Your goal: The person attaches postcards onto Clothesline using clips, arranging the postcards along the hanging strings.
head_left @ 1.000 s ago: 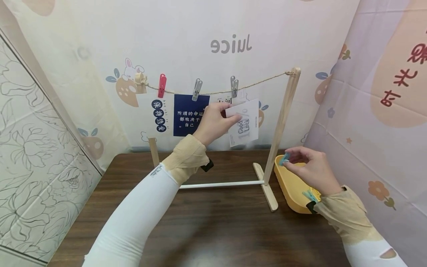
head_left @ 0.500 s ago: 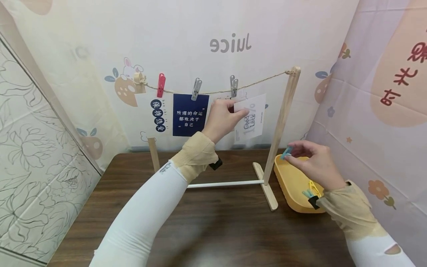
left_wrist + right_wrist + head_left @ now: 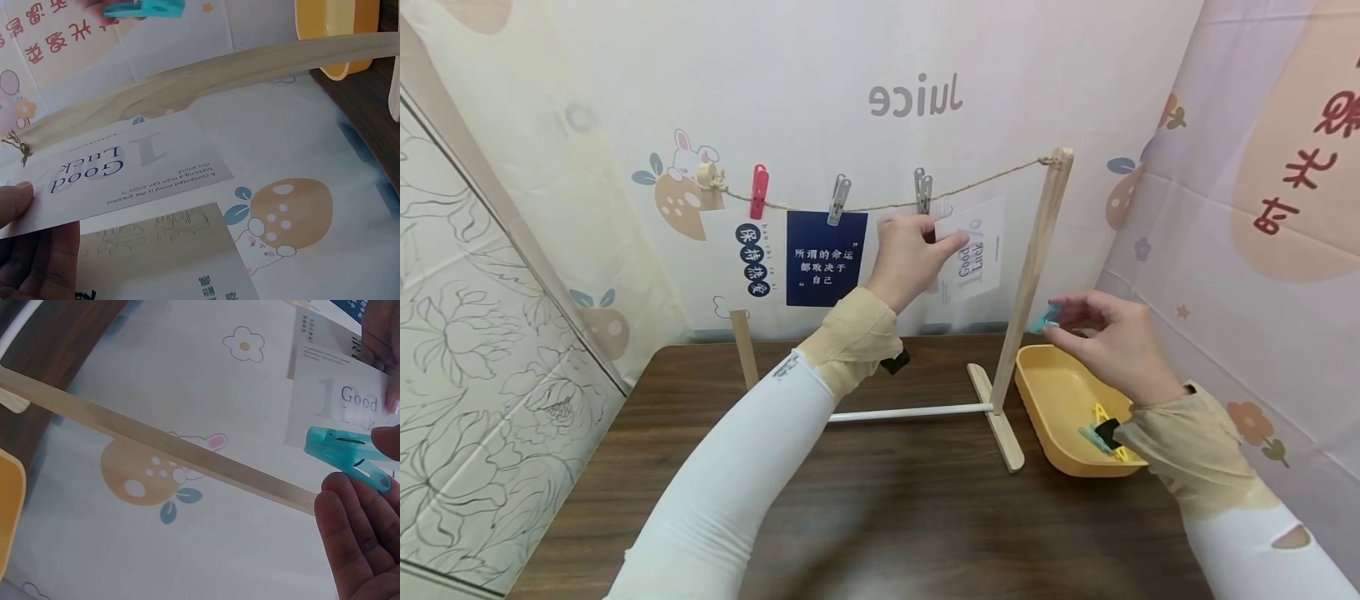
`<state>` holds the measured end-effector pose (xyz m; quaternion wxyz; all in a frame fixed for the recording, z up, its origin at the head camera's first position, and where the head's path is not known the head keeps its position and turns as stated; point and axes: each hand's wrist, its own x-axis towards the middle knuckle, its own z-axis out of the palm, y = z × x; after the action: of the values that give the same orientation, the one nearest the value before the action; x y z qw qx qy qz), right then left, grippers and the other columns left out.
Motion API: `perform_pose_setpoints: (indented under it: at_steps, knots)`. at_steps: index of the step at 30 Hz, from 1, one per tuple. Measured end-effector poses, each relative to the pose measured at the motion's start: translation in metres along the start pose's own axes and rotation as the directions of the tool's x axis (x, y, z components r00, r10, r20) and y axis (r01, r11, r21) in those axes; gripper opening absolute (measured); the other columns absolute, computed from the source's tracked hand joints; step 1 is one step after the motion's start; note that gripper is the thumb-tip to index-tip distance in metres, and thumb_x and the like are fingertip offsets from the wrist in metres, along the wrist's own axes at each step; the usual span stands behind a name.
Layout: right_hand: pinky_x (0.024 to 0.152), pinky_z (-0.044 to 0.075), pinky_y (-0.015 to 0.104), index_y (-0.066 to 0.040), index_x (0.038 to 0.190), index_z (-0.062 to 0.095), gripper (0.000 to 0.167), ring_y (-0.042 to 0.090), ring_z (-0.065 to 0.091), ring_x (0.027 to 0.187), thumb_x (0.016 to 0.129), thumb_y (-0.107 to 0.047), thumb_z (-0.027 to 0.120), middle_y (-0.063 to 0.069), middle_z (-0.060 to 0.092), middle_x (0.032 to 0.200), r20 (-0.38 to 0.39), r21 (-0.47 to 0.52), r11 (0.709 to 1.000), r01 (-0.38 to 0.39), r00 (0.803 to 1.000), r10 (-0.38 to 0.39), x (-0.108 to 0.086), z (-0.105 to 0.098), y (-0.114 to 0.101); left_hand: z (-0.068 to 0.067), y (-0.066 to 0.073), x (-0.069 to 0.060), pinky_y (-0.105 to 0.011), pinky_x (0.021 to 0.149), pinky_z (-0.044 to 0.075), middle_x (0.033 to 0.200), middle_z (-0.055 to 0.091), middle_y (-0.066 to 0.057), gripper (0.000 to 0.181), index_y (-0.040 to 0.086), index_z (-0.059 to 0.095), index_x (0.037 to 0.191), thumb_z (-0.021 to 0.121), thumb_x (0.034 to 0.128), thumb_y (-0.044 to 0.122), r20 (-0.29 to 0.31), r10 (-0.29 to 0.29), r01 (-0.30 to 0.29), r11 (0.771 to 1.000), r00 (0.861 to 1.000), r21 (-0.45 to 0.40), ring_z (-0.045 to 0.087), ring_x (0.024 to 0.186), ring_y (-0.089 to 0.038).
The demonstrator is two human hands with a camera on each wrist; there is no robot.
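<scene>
My left hand (image 3: 910, 262) pinches a white "Good Luck" card (image 3: 981, 254) by its left edge, just below the twine (image 3: 992, 182). In the left wrist view the card (image 3: 144, 165) lies between thumb and fingers, in front of another hanging card (image 3: 175, 250). To the right of the wooden post, my right hand (image 3: 1112, 342) pinches a teal clothespin (image 3: 1045, 318). The right wrist view has this clothespin (image 3: 334, 447) between thumb and fingertips. On the twine, a red clothespin (image 3: 759, 193) and two grey ones hold cards, among them a navy card (image 3: 826, 258).
A wooden post (image 3: 1033, 279) stands between the two hands, its foot (image 3: 1000, 425) on the dark table (image 3: 880, 508). A white rod (image 3: 917, 412) runs low across the frame. The yellow bin (image 3: 1033, 408) at right contains teal and yellow clothespins.
The left hand has moved right along the twine with the card, towards the post. The right hand has risen with the teal clothespin, away from the yellow bin.
</scene>
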<state>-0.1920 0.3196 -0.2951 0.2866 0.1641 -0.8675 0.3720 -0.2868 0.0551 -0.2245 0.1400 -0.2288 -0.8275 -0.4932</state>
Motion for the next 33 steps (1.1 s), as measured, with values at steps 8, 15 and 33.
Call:
perform_pose_setpoints:
  at_steps: [8, 15, 33]
  knots:
    - [0.074, 0.055, 0.006, 0.007, 0.117, 0.076, 0.032, -0.012, 0.068, 0.079, 0.087, 0.010, 0.084, -0.031, 0.070, 0.090, -0.020, 0.047, 0.999, 0.001, 1.000, 0.000, 0.019, -0.010, -0.013, 0.005, 0.005, 0.002, -0.019, 0.053, 0.041, 0.088, 0.081, -0.010, 0.028, 0.004, 0.077, 0.090, 0.079, 0.1026, 0.029, -0.004, -0.017, 0.017, 0.998, 1.000, 0.067, 0.057, 0.059, -0.008]
    - [0.073, 0.054, 0.005, 0.010, 0.119, 0.075, 0.034, -0.013, 0.068, 0.078, 0.086, 0.012, 0.083, -0.032, 0.071, 0.090, -0.035, 0.035, 0.999, 0.033, 0.999, -0.032, 0.041, -0.025, -0.030, 0.009, 0.010, 0.005, -0.019, 0.054, 0.038, 0.089, 0.081, -0.011, 0.032, 0.003, 0.073, 0.084, 0.078, 0.1031, 0.028, -0.007, 0.008, -0.007, 0.998, 1.000, 0.070, 0.056, 0.062, -0.009]
    - [0.071, 0.052, 0.003, 0.010, 0.113, 0.075, 0.029, -0.014, 0.068, 0.074, 0.086, 0.009, 0.085, -0.035, 0.070, 0.084, -0.096, -0.035, 0.994, 0.107, 0.989, -0.110, 0.098, -0.054, -0.072, 0.018, 0.014, 0.015, -0.019, 0.060, 0.039, 0.077, 0.061, -0.001, 0.045, 0.012, 0.048, 0.073, 0.074, 0.1056, 0.030, -0.030, 0.077, -0.073, 0.990, 0.997, 0.124, 0.053, 0.068, -0.011]
